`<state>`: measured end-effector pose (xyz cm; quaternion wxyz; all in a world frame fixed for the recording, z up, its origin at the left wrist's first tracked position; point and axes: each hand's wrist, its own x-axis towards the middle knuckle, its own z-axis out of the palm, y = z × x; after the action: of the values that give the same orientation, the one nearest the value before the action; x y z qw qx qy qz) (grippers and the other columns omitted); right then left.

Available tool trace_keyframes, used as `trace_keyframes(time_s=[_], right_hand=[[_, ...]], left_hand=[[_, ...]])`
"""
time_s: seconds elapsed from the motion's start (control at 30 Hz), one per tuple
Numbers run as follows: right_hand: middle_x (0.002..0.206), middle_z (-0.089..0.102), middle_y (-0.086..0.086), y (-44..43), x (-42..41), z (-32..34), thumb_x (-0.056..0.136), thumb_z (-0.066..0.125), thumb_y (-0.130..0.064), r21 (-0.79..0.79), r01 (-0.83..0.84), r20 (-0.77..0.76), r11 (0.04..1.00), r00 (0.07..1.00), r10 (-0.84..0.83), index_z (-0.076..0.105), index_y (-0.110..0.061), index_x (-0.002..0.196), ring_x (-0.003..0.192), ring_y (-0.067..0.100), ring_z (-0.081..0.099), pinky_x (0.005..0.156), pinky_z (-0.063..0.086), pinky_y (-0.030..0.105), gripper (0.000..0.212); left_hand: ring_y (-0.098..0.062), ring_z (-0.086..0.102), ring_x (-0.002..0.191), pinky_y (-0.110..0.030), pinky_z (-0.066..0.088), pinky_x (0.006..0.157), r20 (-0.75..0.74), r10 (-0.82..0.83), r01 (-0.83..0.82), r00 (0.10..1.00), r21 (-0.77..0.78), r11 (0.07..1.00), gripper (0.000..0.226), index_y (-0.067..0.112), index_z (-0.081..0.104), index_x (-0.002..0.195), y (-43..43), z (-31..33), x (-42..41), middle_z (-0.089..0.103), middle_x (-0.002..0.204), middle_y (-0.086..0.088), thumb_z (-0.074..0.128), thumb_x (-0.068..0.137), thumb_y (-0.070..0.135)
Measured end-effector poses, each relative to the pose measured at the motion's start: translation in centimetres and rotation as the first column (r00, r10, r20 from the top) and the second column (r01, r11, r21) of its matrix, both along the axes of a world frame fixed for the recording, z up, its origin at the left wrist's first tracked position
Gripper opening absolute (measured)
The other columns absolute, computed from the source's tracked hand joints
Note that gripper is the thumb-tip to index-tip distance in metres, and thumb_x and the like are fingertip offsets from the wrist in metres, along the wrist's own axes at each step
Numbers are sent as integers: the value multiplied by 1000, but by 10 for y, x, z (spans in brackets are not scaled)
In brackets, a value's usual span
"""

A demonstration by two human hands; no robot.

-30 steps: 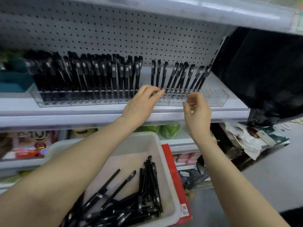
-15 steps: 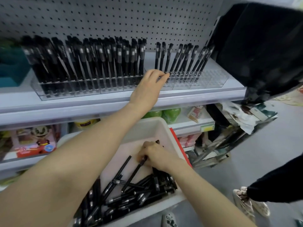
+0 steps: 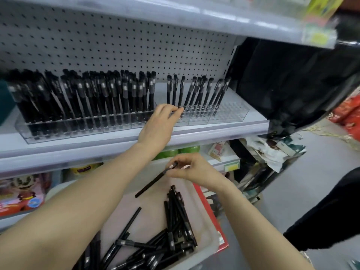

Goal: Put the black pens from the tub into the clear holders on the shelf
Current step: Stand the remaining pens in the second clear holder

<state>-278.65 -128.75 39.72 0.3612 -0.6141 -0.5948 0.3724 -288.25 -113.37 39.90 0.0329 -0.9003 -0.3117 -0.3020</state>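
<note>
1. Pinching a slim black plastic pen (image 3: 155, 180) by its upper end, your right hand (image 3: 194, 170) hangs just below centre, toward 6 o'clock, above the pale plastic tub (image 3: 206, 244). The barrel slants down toward 7 o'clock, apart from the loose black pens (image 3: 175, 221) heaped in the tub.
2. Your left hand (image 3: 157, 125) lies on the front of the row of clear plastic holders (image 3: 229, 114) just above centre. Its fingers are bent, and the tips touch the foot of a standing pen (image 3: 181, 94). Whether it pinches that pen or only steadies the holder, I cannot tell.
3. You look to be mid-carry, taking one pen from the tub to the white metal shelf (image 3: 214, 133). Holders toward 10 o'clock are packed, those toward 1 o'clock are thinly filled, and bare slots show toward 2 o'clock.
4. Next, I judge, you should raise the pen toward 1 o'clock, turn it upright and seat it in a free slot near your left fingertips, without knocking the leaning pens.
5. Your left forearm hides the tub's left part, and the frame cuts off its near edge. The slot walls are hard to make out through the clear plastic. Which end of the held pen is the tip is too small to tell.
</note>
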Motion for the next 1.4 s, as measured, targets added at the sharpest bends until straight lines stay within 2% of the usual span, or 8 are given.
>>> trace_keyframes(time_s=[0.2, 0.3, 0.4, 0.53, 0.63, 0.83, 1.07, 1.4], right_hand=[[91, 69, 12, 6, 66, 38, 89, 64, -6, 18, 331, -407, 943, 864, -296, 67, -13, 84, 83, 19, 64, 66, 47, 23, 8], [101, 72, 18, 12, 103, 56, 91, 55, 0, 68, 459, -539, 886, 764, -354, 53, -14, 77, 83, 22, 67, 56, 48, 20, 19], [83, 70, 9, 16, 136, 79, 91, 59, -4, 184, 598, -562, 780, 715, -416, 53, -15, 76, 76, 18, 65, 57, 48, 22, 20], [73, 68, 1, 27, 176, 102, 91, 64, -17, 347, 718, -485, 603, 688, -540, 60, -14, 92, 75, 15, 70, 63, 54, 24, 5], [74, 70, 2, 42, 195, 107, 93, 61, -20, 476, 690, -363, 545, 719, -593, 60, -13, 102, 79, 16, 72, 68, 58, 27, 11], [85, 72, 4, 78, 201, 100, 96, 58, -21, 575, 558, -124, 598, 782, -611, 58, -14, 107, 70, 11, 70, 64, 55, 19, 13], [88, 72, 7, 106, 204, 76, 96, 55, -26, 545, 377, 231, 749, 791, -566, 57, -13, 109, 78, 28, 69, 76, 55, 45, 18], [84, 68, 11, 110, 193, 62, 100, 48, -28, 550, 401, 231, 732, 770, -595, 48, -13, 120, 76, 35, 65, 71, 53, 51, 24]], left_hand=[[-31, 48, 111, -43, 50, 91, 93, 2, -10, 996, 85, 996, 44, 4, 59, 131, 2, 5, 9, 59, 116, -11, 67, 88, 3], [-27, 48, 108, -40, 50, 88, 71, -4, -8, 997, 166, 986, 46, 5, 61, 128, 1, 10, 22, 61, 112, -10, 74, 84, 7], [-28, 53, 106, -38, 52, 85, 32, -27, 20, 999, 202, 979, 51, 8, 62, 129, 2, 14, 39, 61, 116, -9, 77, 80, 6], [-28, 59, 92, -39, 52, 75, 76, 37, -53, 996, 231, 972, 44, 13, 67, 123, 1, 14, 49, 64, 107, -7, 78, 81, 14], [-28, 56, 88, -40, 49, 73, 121, 66, -92, 990, 229, 969, 42, 15, 68, 122, 1, 8, 53, 64, 102, -6, 78, 82, 14], [-28, 55, 87, -40, 50, 73, 147, 70, -101, 987, 215, 971, 40, 15, 68, 123, -1, 7, 53, 64, 101, -7, 76, 84, 17], [-26, 55, 89, -39, 49, 75, 162, 94, -127, 982, 205, 970, 40, 17, 68, 123, -4, 6, 55, 64, 102, -5, 76, 84, 18], [-27, 55, 87, -38, 51, 72, 176, 127, -163, 976, 209, 964, 45, 16, 71, 119, -7, 5, 58, 65, 100, -5, 83, 77, 11]])
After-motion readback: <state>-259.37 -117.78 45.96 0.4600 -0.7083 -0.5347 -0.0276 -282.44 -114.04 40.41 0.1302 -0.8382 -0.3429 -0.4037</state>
